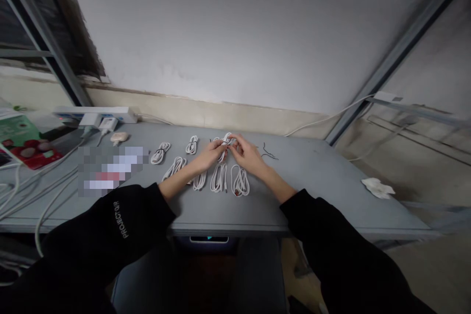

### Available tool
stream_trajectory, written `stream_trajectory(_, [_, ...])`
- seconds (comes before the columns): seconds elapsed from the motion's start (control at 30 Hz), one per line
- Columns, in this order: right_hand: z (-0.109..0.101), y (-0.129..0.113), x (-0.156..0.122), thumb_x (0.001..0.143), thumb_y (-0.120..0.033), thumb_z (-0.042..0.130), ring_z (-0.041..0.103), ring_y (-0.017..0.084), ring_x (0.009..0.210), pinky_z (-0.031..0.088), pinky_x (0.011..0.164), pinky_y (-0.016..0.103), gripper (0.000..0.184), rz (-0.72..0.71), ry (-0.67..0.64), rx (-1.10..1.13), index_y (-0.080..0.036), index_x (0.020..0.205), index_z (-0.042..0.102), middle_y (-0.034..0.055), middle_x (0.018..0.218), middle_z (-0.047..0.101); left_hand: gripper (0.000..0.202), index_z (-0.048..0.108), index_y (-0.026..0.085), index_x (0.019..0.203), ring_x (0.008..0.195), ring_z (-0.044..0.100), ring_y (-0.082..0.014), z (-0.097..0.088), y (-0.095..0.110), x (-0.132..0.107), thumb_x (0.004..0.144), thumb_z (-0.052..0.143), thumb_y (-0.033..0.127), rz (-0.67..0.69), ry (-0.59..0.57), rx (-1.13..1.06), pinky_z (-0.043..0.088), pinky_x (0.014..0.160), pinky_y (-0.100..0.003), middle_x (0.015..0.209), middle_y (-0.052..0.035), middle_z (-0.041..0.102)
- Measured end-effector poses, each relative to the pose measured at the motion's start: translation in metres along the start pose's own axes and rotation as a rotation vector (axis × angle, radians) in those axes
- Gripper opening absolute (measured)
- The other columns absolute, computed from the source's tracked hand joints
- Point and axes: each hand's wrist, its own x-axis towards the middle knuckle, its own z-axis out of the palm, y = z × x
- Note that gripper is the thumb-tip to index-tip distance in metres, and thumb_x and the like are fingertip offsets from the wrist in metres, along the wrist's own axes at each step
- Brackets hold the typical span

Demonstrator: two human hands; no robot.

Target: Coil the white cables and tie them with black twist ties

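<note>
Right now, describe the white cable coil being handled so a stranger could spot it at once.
Find the long grey table below the white wall. On it, white coiled cables lie in two rows. The one you want is in the far row, a white coil pinched between the left hand and right hand, the only one held.

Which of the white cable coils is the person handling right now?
The white cable coil at the back middle, held between the left hand and right hand; the other coils lie untouched on the grey table.

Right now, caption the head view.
Left hand and right hand hold a coiled white cable above rows of coiled white cables on a grey table.
</note>
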Motion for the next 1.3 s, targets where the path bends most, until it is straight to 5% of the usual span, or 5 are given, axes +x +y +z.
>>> stream_trajectory(0.3, [-0.019, 0.000, 0.001, 0.098, -0.026, 0.046, 0.061, 0.018, 0.084, 0.047, 0.071, 0.029, 0.020, -0.240, -0.063, -0.339, -0.019, 0.102, 0.064, 0.0087, 0.098, 0.064, 0.026, 0.052, 0.018, 0.059, 0.054, 0.046, -0.0125, 0.001, -0.003, 0.000, 0.085, 0.047, 0.019, -0.043, -0.045, -0.111, 0.037, 0.062, -0.028, 0.056, 0.0002, 0.052])
stream_trajectory(0.73, [-0.007, -0.013, -0.001, 0.096, -0.022, 0.036, 0.053, 0.017, 0.073, 0.038, 0.060, 0.028, 0.022, -0.210, 0.028, -0.440, -0.017, 0.087, 0.056, 0.0088, 0.088, 0.058, 0.022, 0.052, 0.016, 0.061, 0.050, 0.046, -0.0114, 0.014, -0.011, 0.006, 0.082, 0.048, 0.012, -0.103, -0.080, -0.503, 0.034, 0.053, -0.024, 0.051, 0.0004, 0.053])
stream_trajectory(0.87, [-0.003, -0.013, -0.001, 0.093, -0.024, 0.040, 0.050, 0.016, 0.068, 0.037, 0.062, 0.029, 0.017, -0.137, 0.094, -0.222, -0.020, 0.079, 0.048, 0.0041, 0.077, 0.054, 0.019, 0.053, 0.016, 0.066, 0.050, 0.046, -0.0106, 0.015, -0.008, 0.003, 0.084, 0.054, 0.017, -0.103, -0.064, -0.564, 0.034, 0.054, -0.023, 0.053, 0.0013, 0.053])
stream_trajectory(1.07, [0.012, -0.009, 0.003, 0.089, -0.032, 0.048, 0.036, 0.010, 0.048, 0.028, 0.051, 0.025, 0.025, 0.238, 0.187, 0.396, -0.022, 0.066, 0.043, -0.0056, 0.054, 0.039, 0.013, 0.054, 0.016, 0.079, 0.057, 0.045, -0.0105, 0.011, -0.014, 0.003, 0.090, 0.053, 0.022, 0.024, -0.004, -0.418, 0.034, 0.060, -0.024, 0.061, 0.0011, 0.056])
stream_trajectory(1.3, [0.007, -0.018, 0.011, 0.087, -0.024, 0.050, 0.026, 0.005, 0.037, 0.017, 0.038, 0.020, 0.032, 0.597, 0.012, 1.050, -0.021, 0.059, 0.037, -0.0072, 0.049, 0.034, 0.006, 0.051, 0.018, 0.086, 0.072, 0.051, -0.0141, 0.009, -0.012, 0.001, 0.088, 0.055, 0.022, 0.230, 0.083, -0.181, 0.039, 0.075, -0.028, 0.075, 0.0004, 0.056])
